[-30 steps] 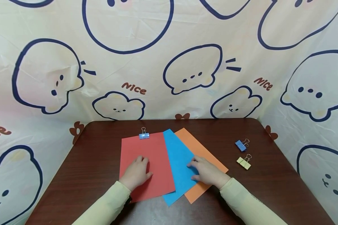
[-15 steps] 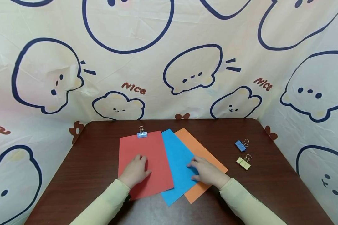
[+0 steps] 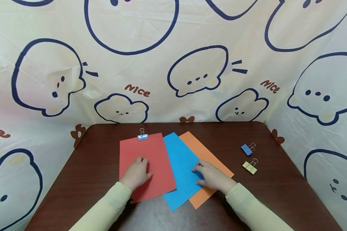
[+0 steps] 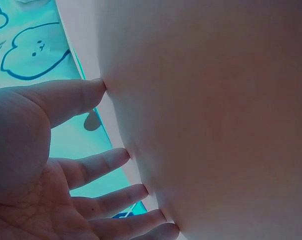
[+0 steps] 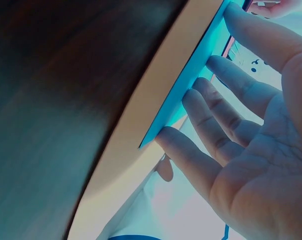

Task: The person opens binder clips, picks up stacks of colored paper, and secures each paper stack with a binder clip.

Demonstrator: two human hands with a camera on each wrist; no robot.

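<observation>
A red sheet of paper (image 3: 150,150) lies at the left of a fan of sheets, with a silvery-blue binder clip (image 3: 143,137) on its top edge. My left hand (image 3: 136,173) rests its spread fingertips on that red sheet. Partly under the red one is a blue sheet (image 3: 179,173), and under that an orange sheet (image 3: 200,147). The fingertips of my right hand (image 3: 214,175) press on the blue sheet near its right edge. In the right wrist view the right fingers (image 5: 200,120) are nearly straight against the blue paper; in the left wrist view the left fingertips (image 4: 122,152) touch the sheet.
Right of the sheets, a blue binder clip (image 3: 247,149) and a pale yellow binder clip (image 3: 250,167) lie on the dark brown table (image 3: 277,199). A cartoon-printed curtain (image 3: 162,70) stands behind the table and along its sides.
My left hand has slid the red sheet, with its clip, a little to the left and away from me, uncovering more of the blue sheet. The right hand has stayed in place.
</observation>
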